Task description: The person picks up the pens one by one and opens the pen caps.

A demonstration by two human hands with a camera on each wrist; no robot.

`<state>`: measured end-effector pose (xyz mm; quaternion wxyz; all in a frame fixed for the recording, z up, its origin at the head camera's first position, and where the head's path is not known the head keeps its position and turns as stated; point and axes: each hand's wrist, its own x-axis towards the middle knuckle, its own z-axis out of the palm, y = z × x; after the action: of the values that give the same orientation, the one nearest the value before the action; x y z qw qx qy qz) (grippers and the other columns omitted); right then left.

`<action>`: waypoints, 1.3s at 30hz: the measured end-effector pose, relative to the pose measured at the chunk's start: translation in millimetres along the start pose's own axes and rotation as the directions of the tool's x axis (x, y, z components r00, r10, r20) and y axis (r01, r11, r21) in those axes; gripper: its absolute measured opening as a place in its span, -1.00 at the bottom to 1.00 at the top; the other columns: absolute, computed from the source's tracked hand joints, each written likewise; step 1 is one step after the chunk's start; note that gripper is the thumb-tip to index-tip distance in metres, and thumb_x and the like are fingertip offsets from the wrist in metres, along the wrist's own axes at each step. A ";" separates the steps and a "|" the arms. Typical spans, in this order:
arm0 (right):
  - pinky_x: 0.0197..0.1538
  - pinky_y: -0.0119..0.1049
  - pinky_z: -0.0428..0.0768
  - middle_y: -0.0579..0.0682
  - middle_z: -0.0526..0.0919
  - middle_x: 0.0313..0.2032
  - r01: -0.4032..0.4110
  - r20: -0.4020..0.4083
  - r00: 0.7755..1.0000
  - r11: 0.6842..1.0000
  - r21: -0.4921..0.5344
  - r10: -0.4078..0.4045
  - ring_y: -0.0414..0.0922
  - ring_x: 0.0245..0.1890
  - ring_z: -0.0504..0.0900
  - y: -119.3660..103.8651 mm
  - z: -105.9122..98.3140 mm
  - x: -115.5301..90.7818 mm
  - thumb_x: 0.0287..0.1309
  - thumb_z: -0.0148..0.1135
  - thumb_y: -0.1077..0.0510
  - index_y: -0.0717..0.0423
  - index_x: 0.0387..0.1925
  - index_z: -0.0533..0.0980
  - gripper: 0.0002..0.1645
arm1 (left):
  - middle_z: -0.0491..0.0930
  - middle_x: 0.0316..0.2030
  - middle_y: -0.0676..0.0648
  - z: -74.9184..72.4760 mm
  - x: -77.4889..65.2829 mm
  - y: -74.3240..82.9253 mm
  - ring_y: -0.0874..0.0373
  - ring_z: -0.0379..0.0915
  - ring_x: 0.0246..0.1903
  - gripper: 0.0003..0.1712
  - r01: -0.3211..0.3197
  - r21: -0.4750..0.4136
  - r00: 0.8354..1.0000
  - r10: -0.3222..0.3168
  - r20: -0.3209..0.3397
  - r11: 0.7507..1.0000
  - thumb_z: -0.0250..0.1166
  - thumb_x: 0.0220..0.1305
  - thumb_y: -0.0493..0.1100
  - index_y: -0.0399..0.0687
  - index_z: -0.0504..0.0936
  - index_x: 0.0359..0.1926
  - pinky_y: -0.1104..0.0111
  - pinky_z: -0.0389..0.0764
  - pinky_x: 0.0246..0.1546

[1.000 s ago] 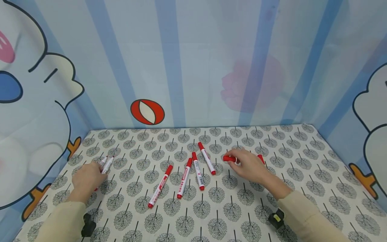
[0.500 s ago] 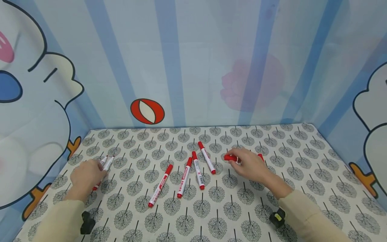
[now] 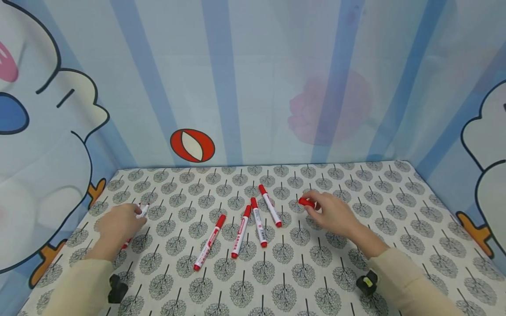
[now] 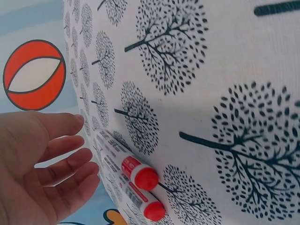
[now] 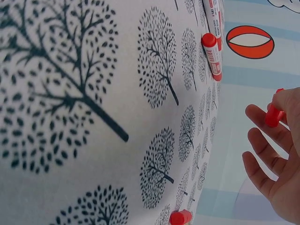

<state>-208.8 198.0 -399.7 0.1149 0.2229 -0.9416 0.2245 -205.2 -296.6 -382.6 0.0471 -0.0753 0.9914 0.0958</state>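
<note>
My left hand (image 3: 118, 224) hovers beside two white markers (image 4: 117, 157) with red ends, its fingers relaxed and holding nothing in the left wrist view. The pair lies side by side on the cloth, mostly behind the hand in the head view, where their bare writing tips show. On the right, my right hand (image 3: 332, 213) pinches a red marker cap (image 5: 274, 115) between thumb and index finger, above the cloth. The other fingers of that hand are spread and loosely bent. A second red cap (image 5: 180, 217) is on the cloth near it, hidden by the hand in the head view.
Several capped red-and-white markers lie in the middle: one marker (image 3: 210, 242) leftmost, a marker (image 3: 241, 231) beside it, then another (image 3: 259, 222), and one farther back (image 3: 270, 206). The tree-print cloth (image 3: 284, 285) covers the table up to a striped backdrop (image 3: 257, 87).
The left hand has come away from the marker it was laying beside the other and shifted slightly right. The right hand has moved a little right with the cap, now turned at a different angle.
</note>
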 end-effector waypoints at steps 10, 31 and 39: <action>-0.47 -0.43 0.48 -0.11 0.65 -0.36 -0.014 -0.006 1.000 1.000 -0.016 0.014 -0.24 -0.42 0.55 10.7 -5.6 -4.2 0.12 0.19 0.13 -0.02 -0.08 0.52 -0.71 | 0.58 -0.28 -0.25 -0.7 -2.7 13.5 0.11 0.38 -0.73 -0.60 -0.049 -0.035 0.998 0.048 -0.037 0.998 0.16 0.19 -0.10 -0.26 0.51 -0.03 0.32 0.37 -0.80; -0.55 -0.37 0.39 0.02 0.56 -0.36 -0.153 -0.057 0.987 0.984 -0.089 0.148 -0.18 -0.53 0.44 49.9 -27.3 -19.4 0.08 0.18 0.16 0.18 -0.18 0.52 -0.75 | 0.60 -0.22 -0.23 9.1 -3.1 37.6 0.16 0.44 -0.58 -0.69 -0.201 -0.002 0.975 0.200 -0.097 0.980 0.27 0.11 -0.13 -0.20 0.61 -0.15 0.34 0.43 -0.69; -0.67 -0.33 0.34 0.11 0.60 -0.33 -0.256 0.011 0.966 0.966 -0.045 0.257 -0.22 -0.68 0.39 55.3 -36.5 -24.8 0.16 0.12 0.16 0.24 -0.05 0.43 -0.66 | 0.62 -0.23 -0.22 10.8 -5.6 47.4 0.11 0.50 -0.55 -0.73 -0.270 0.018 0.953 0.270 -0.134 0.963 0.29 0.09 -0.13 -0.17 0.63 -0.19 0.33 0.44 -0.69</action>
<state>-209.0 268.6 -396.2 0.0817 0.0985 -0.9681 0.2153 -206.3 -247.6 -383.9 -0.0339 0.0546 0.9933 0.0965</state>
